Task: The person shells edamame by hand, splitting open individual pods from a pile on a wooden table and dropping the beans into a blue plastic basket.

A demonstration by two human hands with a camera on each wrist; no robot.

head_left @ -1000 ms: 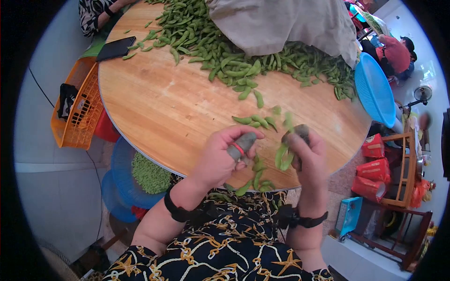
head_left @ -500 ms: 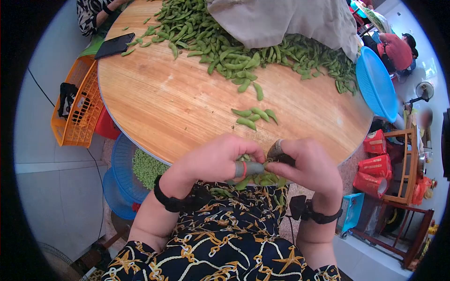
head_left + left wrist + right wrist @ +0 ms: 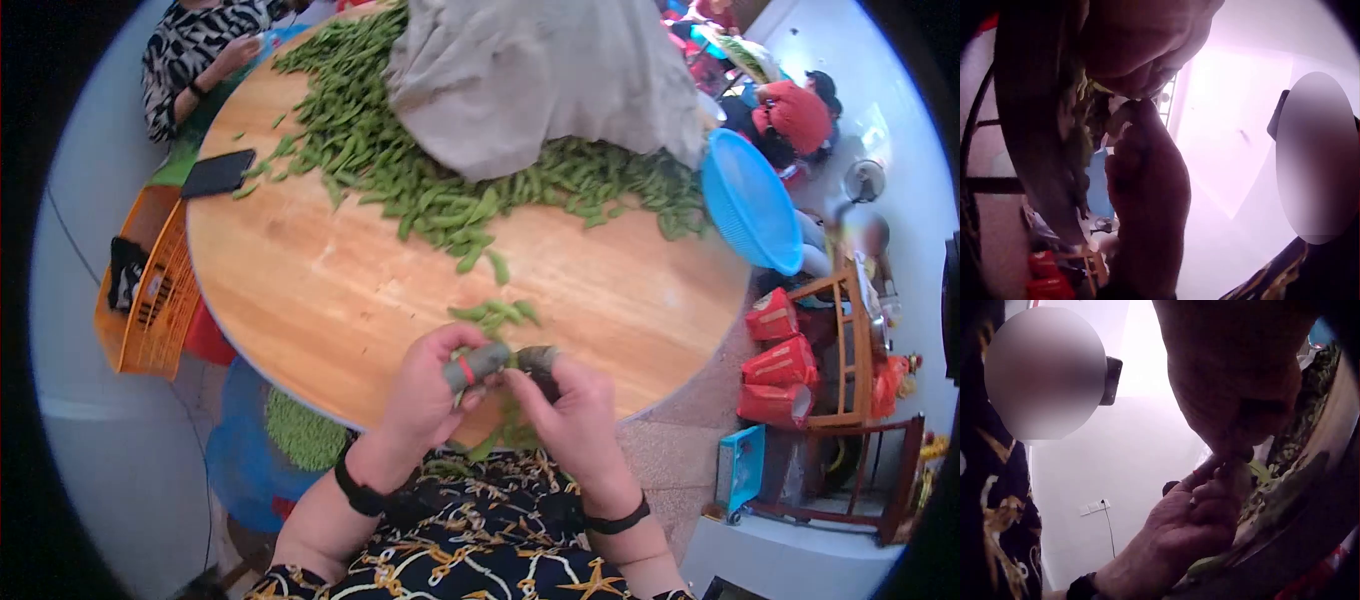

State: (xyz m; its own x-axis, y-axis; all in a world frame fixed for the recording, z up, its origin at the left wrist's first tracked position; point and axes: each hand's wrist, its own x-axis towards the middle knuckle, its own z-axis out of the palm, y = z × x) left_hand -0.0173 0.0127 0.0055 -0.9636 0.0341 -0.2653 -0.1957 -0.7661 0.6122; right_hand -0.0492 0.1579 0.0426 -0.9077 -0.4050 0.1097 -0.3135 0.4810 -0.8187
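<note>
In the head view my left hand (image 3: 420, 395), with a grey cover and red band on a finger, is curled at the near table edge. Some green shows among its fingers. Fingertip to fingertip with it, my right hand (image 3: 580, 410) wears a dark finger cover. Between them the two hands pinch a green soybean pod (image 3: 511, 366), mostly hidden by the fingers. Several loose pods (image 3: 500, 313) lie just beyond the hands, and more pods (image 3: 485, 447) lie below them at the edge. Both wrist views are dark and show the hands meeting.
A large heap of pods (image 3: 350, 150) covers the far side of the wooden table (image 3: 330, 300), partly under a grey cloth (image 3: 540, 80). Shelled beans (image 3: 305, 430) fill a blue basin (image 3: 235, 400) at lower left. A phone (image 3: 218, 173) and a blue basket (image 3: 750, 200) rest at the table's sides.
The hands were apart, the right with blurred pods by it; they came together at the near edge and remain joined. The head view has tilted up, so the table appears lower.
</note>
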